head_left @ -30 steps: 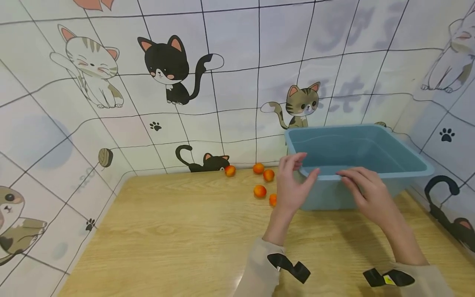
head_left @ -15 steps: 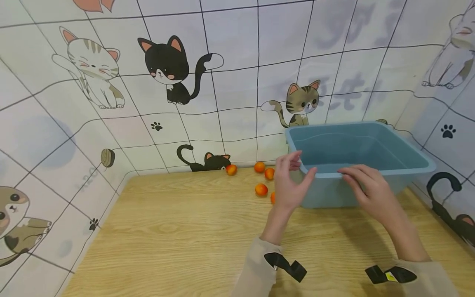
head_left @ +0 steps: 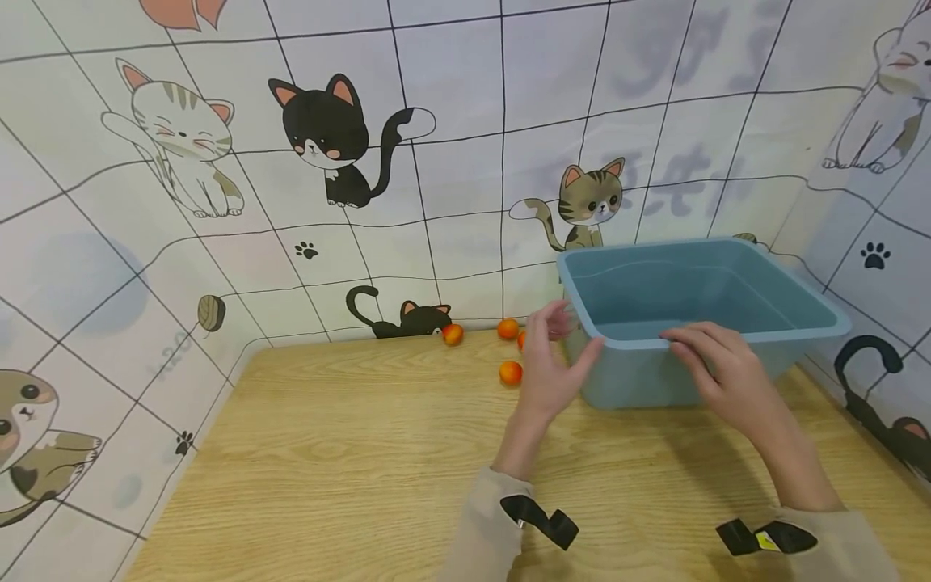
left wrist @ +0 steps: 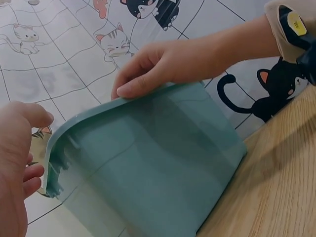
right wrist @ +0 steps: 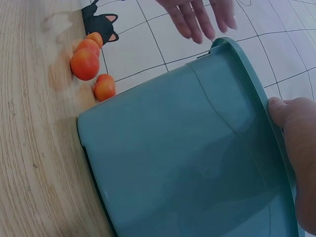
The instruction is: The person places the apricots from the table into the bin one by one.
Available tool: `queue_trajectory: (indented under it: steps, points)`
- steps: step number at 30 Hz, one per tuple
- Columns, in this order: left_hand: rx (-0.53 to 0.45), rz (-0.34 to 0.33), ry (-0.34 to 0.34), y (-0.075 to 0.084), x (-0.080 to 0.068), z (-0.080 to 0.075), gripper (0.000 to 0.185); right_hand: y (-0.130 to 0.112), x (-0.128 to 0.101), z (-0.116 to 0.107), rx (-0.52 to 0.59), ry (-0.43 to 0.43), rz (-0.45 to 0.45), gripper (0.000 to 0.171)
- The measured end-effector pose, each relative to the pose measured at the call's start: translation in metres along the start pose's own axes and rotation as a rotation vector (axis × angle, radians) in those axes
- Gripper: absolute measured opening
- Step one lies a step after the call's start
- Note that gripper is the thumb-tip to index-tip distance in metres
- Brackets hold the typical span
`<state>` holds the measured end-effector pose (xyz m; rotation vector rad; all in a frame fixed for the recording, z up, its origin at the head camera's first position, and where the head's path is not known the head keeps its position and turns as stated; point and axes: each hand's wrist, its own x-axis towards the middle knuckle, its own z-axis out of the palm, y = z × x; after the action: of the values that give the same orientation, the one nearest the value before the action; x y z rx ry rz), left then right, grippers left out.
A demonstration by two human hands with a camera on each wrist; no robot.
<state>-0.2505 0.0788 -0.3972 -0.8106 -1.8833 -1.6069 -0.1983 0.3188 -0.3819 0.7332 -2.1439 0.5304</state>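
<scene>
A blue plastic tub (head_left: 647,376) stands at the right of the table against the back wall. My right hand (head_left: 727,372) pinches the middle of its front rim, thumb outside and fingers over the edge, as the left wrist view also shows. Beside the tub's front left corner is my left hand (head_left: 545,372), thumb and fingers spread apart, holding nothing. In the right wrist view its fingertips hang just off the rim corner. Several small orange-red fruits like tomatoes (right wrist: 85,64) lie on the table left of the tub; my left hand partly hides them in the head view.
The wooden table (head_left: 327,453) stretches left and forward of the tub. A tile-patterned sheet with cartoon cats (head_left: 327,137) covers the walls behind and at both sides. One fruit (head_left: 452,335) lies apart by the back wall.
My left hand has moved left, away from the tub's front left corner, and now covers more of the fruits. The right hand keeps its grip on the rim; the tub has stayed put.
</scene>
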Motion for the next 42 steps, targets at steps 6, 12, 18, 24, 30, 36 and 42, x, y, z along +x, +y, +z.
queue_trajectory:
  steps: [6, 12, 18, 24, 30, 36, 42]
  points:
    - [0.037, -0.033, -0.027, -0.008, -0.003, -0.01, 0.058, -0.002, 0.001, -0.002, -0.005, -0.008, 0.006, 0.023]
    - [0.028, -0.093, -0.113, -0.017, -0.006, -0.021, 0.06, -0.001, 0.001, -0.002, 0.002, -0.005, 0.003, 0.024]
    - [0.061, -0.154, -0.196, -0.027, -0.009, -0.03, 0.064, 0.001, 0.001, 0.0, 0.006, -0.006, 0.009, 0.024]
    - [0.075, -0.195, -0.295, -0.035, -0.013, -0.038, 0.064, 0.001, 0.0, 0.001, 0.014, 0.002, 0.006, 0.022]
    - [0.055, -0.238, -0.367, -0.046, -0.017, -0.046, 0.063, 0.0, 0.0, 0.0, 0.013, 0.002, 0.013, 0.021]
    - [0.058, -0.264, -0.407, -0.058, -0.019, -0.052, 0.058, 0.001, 0.001, 0.001, 0.019, 0.007, -0.006, 0.018]
    - [0.089, -0.262, -0.455, -0.064, -0.022, -0.054, 0.054, 0.0, 0.001, 0.0, 0.023, 0.008, -0.006, 0.017]
